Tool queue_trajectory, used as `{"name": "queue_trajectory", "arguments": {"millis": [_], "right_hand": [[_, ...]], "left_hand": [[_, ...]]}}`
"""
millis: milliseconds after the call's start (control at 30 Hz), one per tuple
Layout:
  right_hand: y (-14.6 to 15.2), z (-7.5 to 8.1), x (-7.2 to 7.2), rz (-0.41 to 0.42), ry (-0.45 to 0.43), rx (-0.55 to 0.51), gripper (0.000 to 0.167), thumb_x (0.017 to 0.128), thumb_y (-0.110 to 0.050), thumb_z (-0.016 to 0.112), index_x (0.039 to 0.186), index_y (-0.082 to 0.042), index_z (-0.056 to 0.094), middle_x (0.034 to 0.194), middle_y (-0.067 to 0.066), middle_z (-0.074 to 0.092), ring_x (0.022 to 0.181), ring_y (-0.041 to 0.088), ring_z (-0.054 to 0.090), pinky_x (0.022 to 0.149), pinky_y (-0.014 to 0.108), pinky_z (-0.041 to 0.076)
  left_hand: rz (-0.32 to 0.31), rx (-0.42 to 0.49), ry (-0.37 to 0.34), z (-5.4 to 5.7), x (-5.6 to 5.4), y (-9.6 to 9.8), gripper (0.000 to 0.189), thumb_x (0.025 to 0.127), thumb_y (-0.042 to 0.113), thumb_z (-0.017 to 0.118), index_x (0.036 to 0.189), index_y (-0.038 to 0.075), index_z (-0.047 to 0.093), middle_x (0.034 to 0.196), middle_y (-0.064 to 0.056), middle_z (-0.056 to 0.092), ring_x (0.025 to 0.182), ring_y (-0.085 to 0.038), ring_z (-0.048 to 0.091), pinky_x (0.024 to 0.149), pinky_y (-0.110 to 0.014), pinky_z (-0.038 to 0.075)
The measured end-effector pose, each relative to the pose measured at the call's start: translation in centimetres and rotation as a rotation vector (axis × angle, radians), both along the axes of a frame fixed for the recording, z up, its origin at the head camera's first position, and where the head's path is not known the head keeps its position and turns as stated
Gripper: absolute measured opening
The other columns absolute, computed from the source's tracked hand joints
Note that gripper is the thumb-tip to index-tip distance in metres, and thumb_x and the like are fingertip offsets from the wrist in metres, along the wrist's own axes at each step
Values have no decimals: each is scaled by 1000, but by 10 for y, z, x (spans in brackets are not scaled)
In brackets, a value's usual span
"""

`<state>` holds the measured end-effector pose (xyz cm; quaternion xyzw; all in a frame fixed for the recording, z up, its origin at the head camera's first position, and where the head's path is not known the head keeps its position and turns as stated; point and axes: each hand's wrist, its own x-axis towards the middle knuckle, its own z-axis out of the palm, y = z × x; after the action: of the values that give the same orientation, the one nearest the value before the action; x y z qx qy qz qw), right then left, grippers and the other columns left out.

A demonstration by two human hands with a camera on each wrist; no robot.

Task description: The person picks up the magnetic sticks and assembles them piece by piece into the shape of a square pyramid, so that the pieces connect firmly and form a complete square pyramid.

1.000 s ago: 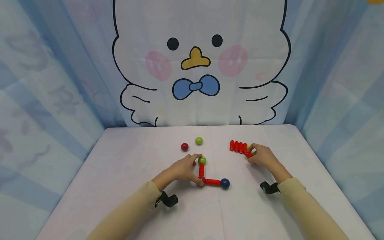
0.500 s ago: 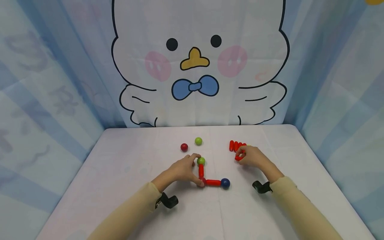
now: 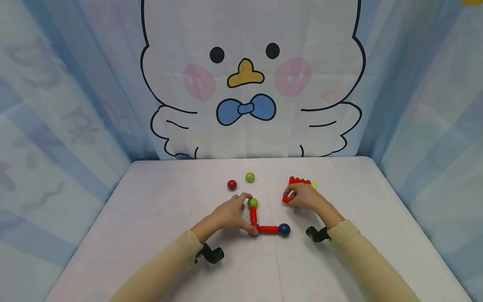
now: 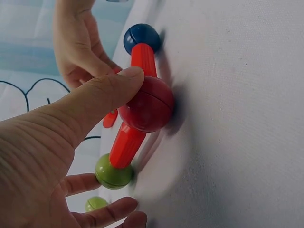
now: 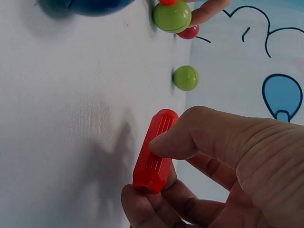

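Observation:
On the white table lies an L-shaped piece of balls and rods. Its corner is a red ball [image 4: 154, 109]; one red rod [image 3: 269, 230] leads to a dark blue ball [image 3: 284, 230], the other [image 3: 253, 214] to a green ball [image 3: 253, 202]. My left hand [image 3: 226, 213] spans this piece, thumb on the red ball and a fingertip against the green one. Between thumb and fingers my right hand [image 3: 307, 198] pinches a loose red rod [image 5: 154, 164], ribbed along its side and held close over the table.
Several red rods [image 3: 297, 180] lie side by side behind my right hand, with a yellow-green piece [image 3: 314, 185] at their right end. A loose red ball [image 3: 232, 185] and green ball [image 3: 250, 177] sit farther back. A printed curtain [image 3: 245, 134] hangs behind the table.
My right hand has carried the red rod leftward from the right end of the row, toward the L-shaped piece. The left hand has stayed at the piece.

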<state>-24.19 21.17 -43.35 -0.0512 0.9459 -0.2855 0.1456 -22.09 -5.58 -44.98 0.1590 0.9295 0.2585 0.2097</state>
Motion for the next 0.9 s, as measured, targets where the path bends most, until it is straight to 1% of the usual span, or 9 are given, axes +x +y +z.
{"name": "queue_trajectory", "arguments": {"millis": [267,600,800,900], "right_hand": [[-18,0,-4,23,-25,-9,22,88,-10,79,108,-7,72,97,8,68,88,22,60,75,31,57],[-32,-3,-8,34,-77,-83,16,88,-8,77,103,-7,70,94,7,67,86,21,60,76,30,55],[-39,-5,-11,61,-70,-93,16,88,-7,77,102,-8,68,94,7,66,85,21,59,73,29,54],[-42,-5,-13,64,-75,-110,17,87,-6,76,102,-8,68,95,7,66,86,21,60,74,28,54]], "left_hand": [[6,0,0,2,1,0,99,68,51,94,149,26,44,124,-9,59,106,-24,60,89,-47,57],[-10,5,14,0,0,-1,99,68,52,94,149,26,44,121,-9,59,106,-24,58,87,-45,57],[-19,2,16,-1,-1,-1,98,68,53,94,149,27,44,121,-8,59,109,-24,57,87,-45,57],[-21,0,20,-1,-1,-2,98,68,53,93,148,27,44,121,-8,59,110,-25,55,87,-46,56]]}}
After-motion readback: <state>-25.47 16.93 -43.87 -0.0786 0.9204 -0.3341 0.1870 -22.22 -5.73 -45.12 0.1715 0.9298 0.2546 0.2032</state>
